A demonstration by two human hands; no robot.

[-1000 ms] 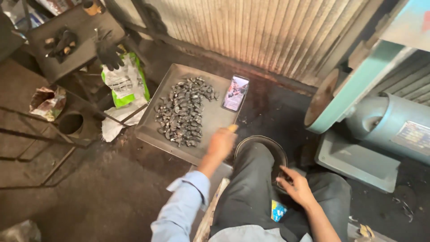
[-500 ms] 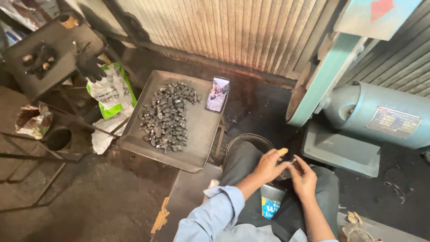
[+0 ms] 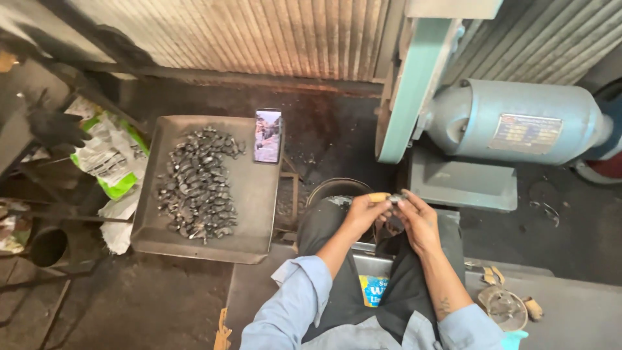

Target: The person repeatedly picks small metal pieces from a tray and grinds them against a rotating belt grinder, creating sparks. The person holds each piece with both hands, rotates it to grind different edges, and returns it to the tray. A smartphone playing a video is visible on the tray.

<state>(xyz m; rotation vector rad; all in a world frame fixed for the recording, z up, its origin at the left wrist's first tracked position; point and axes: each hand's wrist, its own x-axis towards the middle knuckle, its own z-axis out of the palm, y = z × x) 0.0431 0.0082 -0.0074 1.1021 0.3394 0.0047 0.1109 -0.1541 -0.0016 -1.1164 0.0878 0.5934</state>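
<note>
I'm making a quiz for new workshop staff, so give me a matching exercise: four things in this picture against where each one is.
Things:
1. pile of small dark metal parts
2. phone
3. blue-grey motor
4. small piece

Places:
A. right of the green machine frame
B. between the fingertips of both hands
C. middle of the metal tray
D. tray's far right corner

Pairs: 1-C, 2-D, 3-A, 4-B

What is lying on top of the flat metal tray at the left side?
On the metal tray lies a heap of small dark metal pieces, and a phone rests at its far right corner. What lies under the heap is covered.
</note>
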